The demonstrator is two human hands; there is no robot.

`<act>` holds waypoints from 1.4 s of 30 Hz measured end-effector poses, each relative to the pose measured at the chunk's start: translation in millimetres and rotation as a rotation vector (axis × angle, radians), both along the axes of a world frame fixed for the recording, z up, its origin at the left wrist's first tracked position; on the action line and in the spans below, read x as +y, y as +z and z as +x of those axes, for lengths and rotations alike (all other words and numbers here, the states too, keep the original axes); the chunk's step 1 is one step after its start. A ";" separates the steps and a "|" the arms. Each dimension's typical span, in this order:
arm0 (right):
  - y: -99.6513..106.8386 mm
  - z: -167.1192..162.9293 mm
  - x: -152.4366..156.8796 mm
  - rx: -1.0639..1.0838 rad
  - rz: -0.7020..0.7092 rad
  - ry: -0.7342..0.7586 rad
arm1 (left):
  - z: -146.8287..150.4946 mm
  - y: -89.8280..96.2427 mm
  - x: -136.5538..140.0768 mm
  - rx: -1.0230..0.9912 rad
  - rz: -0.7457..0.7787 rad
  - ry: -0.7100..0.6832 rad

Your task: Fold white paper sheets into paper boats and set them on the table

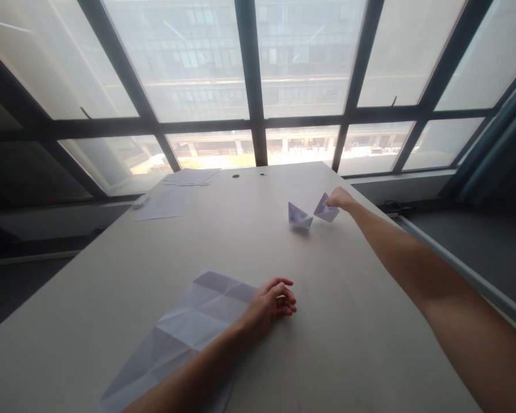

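Observation:
My right hand (340,198) reaches far out over the table and pinches a white folded paper boat (327,214) by its upper edge. Just left of it, a second paper boat (300,217) stands upright on the tabletop. Nearer to me, my left hand (273,304) rests palm inward with loosely bent fingers spread apart, holding nothing. Beneath that wrist and forearm lies a white sheet of paper (193,318), unfolded and marked with crossing creases. The forearm hides part of the sheet.
Several flat white sheets (167,201) lie at the far left of the white table (249,241). Two small dark round spots, one of them a cable hole (235,176), mark its far end. Large framed windows (253,123) stand behind, with a blue curtain (494,137) at right.

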State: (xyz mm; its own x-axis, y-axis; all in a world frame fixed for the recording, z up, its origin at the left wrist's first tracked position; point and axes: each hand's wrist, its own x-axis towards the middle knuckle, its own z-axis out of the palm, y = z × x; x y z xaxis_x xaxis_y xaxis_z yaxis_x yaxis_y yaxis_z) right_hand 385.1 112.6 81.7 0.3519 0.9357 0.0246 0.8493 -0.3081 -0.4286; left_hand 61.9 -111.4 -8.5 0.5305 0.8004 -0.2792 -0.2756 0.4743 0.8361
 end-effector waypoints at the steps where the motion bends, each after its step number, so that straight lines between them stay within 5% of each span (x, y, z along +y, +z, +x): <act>1: -0.7 -3.3 6.4 -0.010 -0.029 -0.008 | -0.1 -0.3 0.3 -0.002 -0.011 -0.001; 15: -5.8 -45.5 -10.3 -0.001 -0.145 0.017 | -0.7 -0.2 1.2 -0.022 -0.031 -0.025; 34: -15.2 -18.6 10.3 -0.031 -0.173 -0.005 | -0.4 -3.7 1.8 -0.002 -0.005 -0.030; 42: -0.5 -26.3 6.8 -0.095 -0.117 -0.005 | -1.2 0.0 0.5 -0.010 -0.006 -0.038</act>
State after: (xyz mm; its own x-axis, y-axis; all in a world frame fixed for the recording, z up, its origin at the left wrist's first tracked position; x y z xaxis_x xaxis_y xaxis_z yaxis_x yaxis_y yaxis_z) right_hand 358.9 119.4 81.2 0.3578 0.9324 -0.0512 0.8827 -0.3556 -0.3073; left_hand 60.6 -110.9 -8.5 0.5630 0.7782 -0.2784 -0.2657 0.4894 0.8306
